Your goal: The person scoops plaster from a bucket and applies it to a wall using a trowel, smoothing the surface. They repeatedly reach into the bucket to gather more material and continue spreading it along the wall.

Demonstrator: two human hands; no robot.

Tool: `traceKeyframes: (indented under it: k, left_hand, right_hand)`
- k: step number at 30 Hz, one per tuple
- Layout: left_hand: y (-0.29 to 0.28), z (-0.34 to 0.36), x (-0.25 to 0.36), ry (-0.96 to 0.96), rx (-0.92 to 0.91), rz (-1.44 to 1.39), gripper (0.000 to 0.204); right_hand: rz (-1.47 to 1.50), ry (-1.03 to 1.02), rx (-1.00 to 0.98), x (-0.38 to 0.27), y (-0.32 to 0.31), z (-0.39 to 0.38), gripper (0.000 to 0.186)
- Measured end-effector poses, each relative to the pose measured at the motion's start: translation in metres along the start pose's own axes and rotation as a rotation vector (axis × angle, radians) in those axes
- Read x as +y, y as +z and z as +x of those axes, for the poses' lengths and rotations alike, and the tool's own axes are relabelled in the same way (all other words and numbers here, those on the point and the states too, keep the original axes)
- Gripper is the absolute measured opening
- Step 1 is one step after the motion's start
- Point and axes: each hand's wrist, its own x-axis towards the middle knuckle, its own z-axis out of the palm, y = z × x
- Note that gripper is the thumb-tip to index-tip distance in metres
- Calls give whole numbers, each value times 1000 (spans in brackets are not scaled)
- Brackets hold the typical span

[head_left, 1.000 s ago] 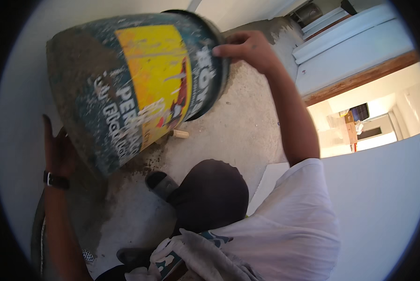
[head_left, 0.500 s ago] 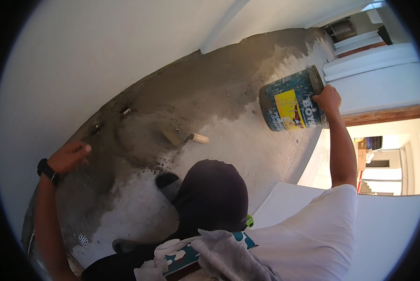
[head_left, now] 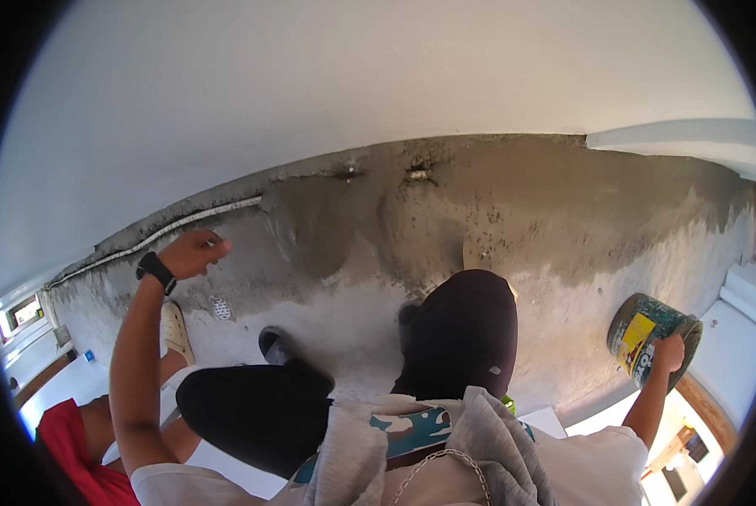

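Observation:
My right hand [head_left: 669, 352] grips the rim of a dark green bucket [head_left: 633, 331] with a yellow label. The bucket is tilted, low over the floor at the far right; its inside is mostly hidden. On the left my left hand [head_left: 194, 253], with a black watch on the wrist, hangs over the wet cement strip [head_left: 336, 228] with loosely bent fingers and nothing visible in it. A trowel [head_left: 476, 253] lies on the wet cement beyond my bent knee, which hides most of its wooden handle.
A white pipe [head_left: 163, 229] runs along the foot of the white wall [head_left: 378, 76]. A round perforated drain cover [head_left: 221, 307] sits in the floor near my left forearm. Another person, in red clothing [head_left: 74, 451] and a beige clog [head_left: 174, 329], is at the lower left. A bright opening is at the lower right.
My view has swung left, bringing the pipe and the other person into sight. The bucket, still in my right hand, now appears lower and farther right. My left hand still holds nothing visible.

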Motion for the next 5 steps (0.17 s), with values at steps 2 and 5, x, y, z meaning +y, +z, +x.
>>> traceKeyframes:
  k: [2, 5]
  left_hand:
    - [7, 8, 8, 63, -34, -86, 74]
    - [8, 33, 24, 128, -44, -240, 72]
  right_hand:
    - [109, -115, 44, -53, -28, -19, 48]
    - [828, -828, 50, -204, -68, -68, 31]
